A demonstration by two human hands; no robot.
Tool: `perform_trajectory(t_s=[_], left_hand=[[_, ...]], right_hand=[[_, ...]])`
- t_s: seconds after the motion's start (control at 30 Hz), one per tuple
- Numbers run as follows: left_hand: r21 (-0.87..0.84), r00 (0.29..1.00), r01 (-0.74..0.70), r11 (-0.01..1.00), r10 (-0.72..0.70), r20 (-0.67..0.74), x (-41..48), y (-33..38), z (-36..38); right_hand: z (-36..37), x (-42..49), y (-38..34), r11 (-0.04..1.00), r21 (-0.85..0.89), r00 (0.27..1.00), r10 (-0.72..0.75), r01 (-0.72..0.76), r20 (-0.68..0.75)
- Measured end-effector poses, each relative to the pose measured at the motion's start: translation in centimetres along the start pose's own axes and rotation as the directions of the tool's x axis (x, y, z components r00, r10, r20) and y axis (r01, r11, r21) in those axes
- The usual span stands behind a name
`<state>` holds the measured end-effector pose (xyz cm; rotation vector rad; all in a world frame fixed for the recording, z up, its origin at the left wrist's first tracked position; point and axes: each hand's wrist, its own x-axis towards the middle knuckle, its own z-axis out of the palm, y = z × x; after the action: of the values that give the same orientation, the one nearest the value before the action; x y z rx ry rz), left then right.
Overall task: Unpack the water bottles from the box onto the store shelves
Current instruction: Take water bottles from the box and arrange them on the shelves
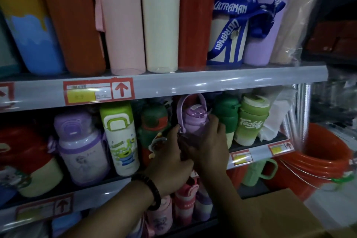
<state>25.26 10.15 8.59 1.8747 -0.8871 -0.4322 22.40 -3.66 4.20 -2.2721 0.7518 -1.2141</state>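
Fingers [216, 122] of the left hand [173, 152] and right hand [209, 141] are curled round the purple bottle [194, 117], mid-frame on the middle shelf [258, 151]. It is judged light, rigid and slippery; the body is best gripped.

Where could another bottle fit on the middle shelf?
Barely: left hand and right hand hold the purple bottle in the slot beside the green bottle. A thin bare strip flanks the Teddy bottle; top shelf is packed.

My left hand [172, 156] and right hand [208, 141] grip a purple bottle [195, 120] on the middle shelf [260, 151]. It stands between green bottles.
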Motion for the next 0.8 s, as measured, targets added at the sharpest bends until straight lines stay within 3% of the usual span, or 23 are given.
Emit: perform_trajectory(t_s=[0.17,0.5,0.67,0.8], left_hand=[[-0.012,1.0,0.007,1.0,-0.007,0.002,0.1,-0.9,0.4],[-0.212,0.991,-0.136,0.968,0.135,-0.019,-0.3,-0.4,0.6],[-0.279,0.996,-0.09,0.956,0.086,-0.027,-0.7,-0.4,0.7],[-0.377,0.998,-0.055,0.924,0.039,-0.05,-1.0,-0.2,1.1]], right_hand=[[0.8,0.6,-0.2,0.995,0.076,0.998,0.064,-0.065,0.015],[-2.6,1.8,-0.7,0.984,0.173,0.998,-0.023,0.034,-0.063],[-4.4,1.5,0.2,0.979,0.198,0.998,-0.055,0.05,0.02],[-5.5,1.0,1.1,0.972,0.232,0.993,0.002,-0.028,0.115]])
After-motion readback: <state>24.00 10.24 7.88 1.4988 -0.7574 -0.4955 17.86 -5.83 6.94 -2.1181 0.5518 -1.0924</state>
